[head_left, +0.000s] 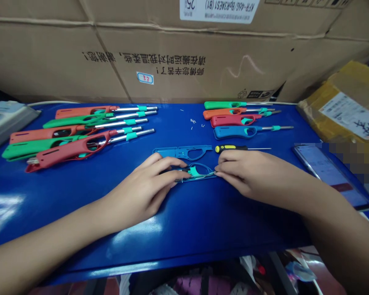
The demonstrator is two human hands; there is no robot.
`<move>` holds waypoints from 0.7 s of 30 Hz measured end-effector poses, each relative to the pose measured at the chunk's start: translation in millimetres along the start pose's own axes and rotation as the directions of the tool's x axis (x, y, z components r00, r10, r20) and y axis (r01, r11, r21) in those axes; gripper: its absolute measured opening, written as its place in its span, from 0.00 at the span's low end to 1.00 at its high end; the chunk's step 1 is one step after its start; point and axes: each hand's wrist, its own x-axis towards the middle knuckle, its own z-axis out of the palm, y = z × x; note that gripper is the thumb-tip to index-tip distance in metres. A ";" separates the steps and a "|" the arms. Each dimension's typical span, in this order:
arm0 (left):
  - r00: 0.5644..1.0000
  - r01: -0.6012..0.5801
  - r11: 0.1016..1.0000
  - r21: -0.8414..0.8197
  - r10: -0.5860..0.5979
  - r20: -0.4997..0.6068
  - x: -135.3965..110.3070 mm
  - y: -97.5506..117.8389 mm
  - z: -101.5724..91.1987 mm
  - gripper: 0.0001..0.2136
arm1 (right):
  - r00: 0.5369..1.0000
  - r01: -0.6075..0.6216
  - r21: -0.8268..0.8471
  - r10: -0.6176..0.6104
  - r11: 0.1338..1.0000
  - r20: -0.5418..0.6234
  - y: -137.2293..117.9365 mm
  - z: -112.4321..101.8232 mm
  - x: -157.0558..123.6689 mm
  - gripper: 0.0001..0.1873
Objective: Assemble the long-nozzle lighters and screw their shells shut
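An opened blue lighter half, long-necked in kind, lies before me with a mint-green trigger and thin wires inside it. My left hand has its fingertips closed on the rear of this half, hiding that end. At the front end, the thumb and fingers of my right hand are pinched together, covering what is between the tips. Just beyond lies the matching blue shell half, hollow side up. A yellow-and-black screwdriver rests behind my right hand, its shaft pointing right.
Several assembled lighters lie at the left, and several more at the back right. Small screws are scattered between them. A phone and a taped parcel are on the right. A large carton walls off the blue table's back.
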 end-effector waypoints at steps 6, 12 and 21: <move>1.000 -0.009 1.000 0.023 0.008 0.007 0.3 0.8 -0.2 0.16 | 0.991 0.051 0.269 -0.015 0.962 -0.135 -9.8 9.1 10.4 0.08; 1.000 -0.020 1.000 -0.002 0.019 -0.014 0.8 0.9 -0.4 0.16 | 0.989 0.050 0.395 0.010 0.917 -0.150 -11.6 21.3 20.7 0.03; 0.999 -0.037 0.999 0.024 0.037 -0.017 -1.4 0.0 0.0 0.18 | 0.987 0.077 0.415 -0.009 0.906 -0.163 -10.7 23.7 21.0 0.02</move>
